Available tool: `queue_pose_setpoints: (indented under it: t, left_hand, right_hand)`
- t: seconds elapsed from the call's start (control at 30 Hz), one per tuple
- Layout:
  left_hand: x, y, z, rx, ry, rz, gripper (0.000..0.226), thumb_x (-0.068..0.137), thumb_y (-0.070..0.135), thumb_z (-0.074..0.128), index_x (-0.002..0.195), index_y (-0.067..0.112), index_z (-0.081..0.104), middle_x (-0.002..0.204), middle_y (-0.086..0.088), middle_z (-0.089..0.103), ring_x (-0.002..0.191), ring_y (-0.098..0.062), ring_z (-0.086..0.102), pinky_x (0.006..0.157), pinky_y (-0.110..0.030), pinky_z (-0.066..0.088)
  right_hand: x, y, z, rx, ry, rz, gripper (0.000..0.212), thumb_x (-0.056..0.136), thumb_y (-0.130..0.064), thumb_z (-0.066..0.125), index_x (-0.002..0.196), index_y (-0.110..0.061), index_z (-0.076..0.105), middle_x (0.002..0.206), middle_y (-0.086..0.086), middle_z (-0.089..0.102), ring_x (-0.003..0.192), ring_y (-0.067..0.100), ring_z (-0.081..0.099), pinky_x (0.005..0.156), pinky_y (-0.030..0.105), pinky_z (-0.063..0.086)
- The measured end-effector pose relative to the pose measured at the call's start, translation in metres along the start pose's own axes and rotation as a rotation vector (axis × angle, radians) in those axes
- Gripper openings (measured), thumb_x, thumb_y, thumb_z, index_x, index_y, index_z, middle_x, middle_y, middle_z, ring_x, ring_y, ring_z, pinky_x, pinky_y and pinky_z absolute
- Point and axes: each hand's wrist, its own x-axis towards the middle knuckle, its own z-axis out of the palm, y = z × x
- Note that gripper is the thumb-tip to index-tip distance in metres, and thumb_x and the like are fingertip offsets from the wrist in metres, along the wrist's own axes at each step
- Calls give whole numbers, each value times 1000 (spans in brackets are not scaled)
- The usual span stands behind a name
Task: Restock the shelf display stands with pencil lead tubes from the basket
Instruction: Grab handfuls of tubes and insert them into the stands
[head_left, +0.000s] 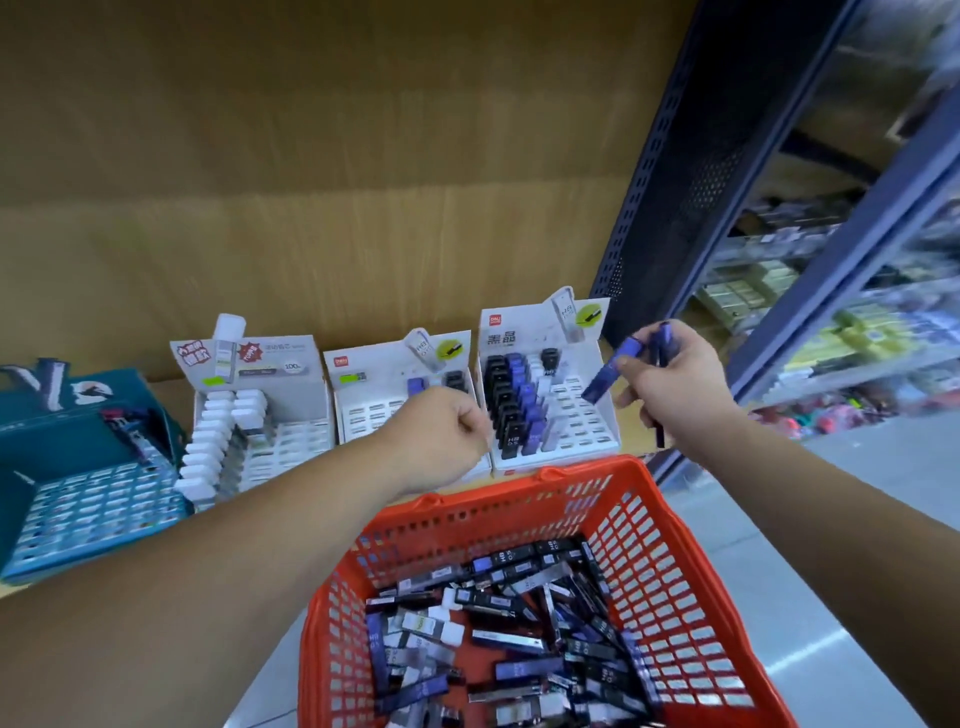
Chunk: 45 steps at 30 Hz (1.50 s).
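Right grip (675, 379) clutches several blue tubes (608, 371); one sticks out slack, lower left. Left grip (447, 436) fisted, nothing seen in it. Stand (587, 421) just left of right grip, basket (587, 463) below. Risk: slack tube slips, topples standing rows or misses basket.

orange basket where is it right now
Head view, bottom centre-right: the orange basket is just in front of and below the rightmost display stand, holding loose lead tubes.
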Motion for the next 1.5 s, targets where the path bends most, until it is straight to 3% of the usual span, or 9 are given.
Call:
queue_pose_setpoints:
  t: [0.2,0.3,0.43,0.53,0.67,0.77,1.03,1.2,1.5]
  left_hand:
    - [24,-7,21,58,26,-20,8,96,19,69,89,19,74,94,6,71,85,-13,66,69,-20,49]
    - [39,-12,35,75,-13,-28,7,98,21,68,92,20,73,97,6,71,75,-11,65,64,-22,51]
    - [59,-23,47,96,-17,-52,5,98,22,68,101,22,72,96,8,69,67,-3,63,53,-12,46]
    - [70,-28,49,69,15,-59,7,98,21,68,94,25,71,83,7,69,50,0,58,47,-14,43]
    - [78,-33,48,57,41,-83,11,97,24,70,89,30,72,82,8,72,71,-16,71,58,-22,54]
    - [80,-34,48,41,29,-98,12,97,24,69,88,29,73,71,9,71,60,-16,67,53,-24,51]
    - [83,-31,46,-14,40,-120,12,96,22,70,86,29,74,79,1,74,80,-36,73,72,-46,60]
    - [84,-32,44,-34,62,-105,13,96,22,70,86,29,74,86,6,75,81,-18,73,79,-37,62]
    - [83,-23,40,-55,77,-76,13,98,18,66,93,27,74,77,11,71,72,-12,70,58,-19,53]
  right_hand:
    - [42,30,10,-156,-33,-131,8,96,-13,65,95,-19,59,81,4,68,66,34,70,52,32,54]
    - [71,41,13,-258,-93,-187,4,86,-30,61,90,-31,60,80,-3,68,71,32,69,70,50,61]
    - [98,56,28,-392,-96,-194,17,84,-36,58,97,-25,62,85,0,68,82,32,64,75,47,58]
    - [108,69,38,-465,-103,-217,10,91,-29,62,98,-21,62,84,0,65,84,32,61,74,45,56]
    - [122,81,39,-494,-84,-207,9,92,-25,64,101,-24,62,84,-1,66,84,32,62,75,45,57]
    - [126,84,34,-517,-109,-226,12,91,-22,66,102,-28,63,87,-1,68,86,31,63,78,47,58]
    - [123,89,36,-706,-81,-454,10,93,-19,68,101,-25,66,98,-2,63,89,30,62,70,43,55]
    - [120,91,39,-640,-60,-392,16,94,-20,68,106,-27,59,103,-3,64,95,29,61,74,44,54]
    - [121,87,34,-716,-139,-347,11,96,-27,67,107,-29,64,98,-2,59,94,28,60,71,39,52]
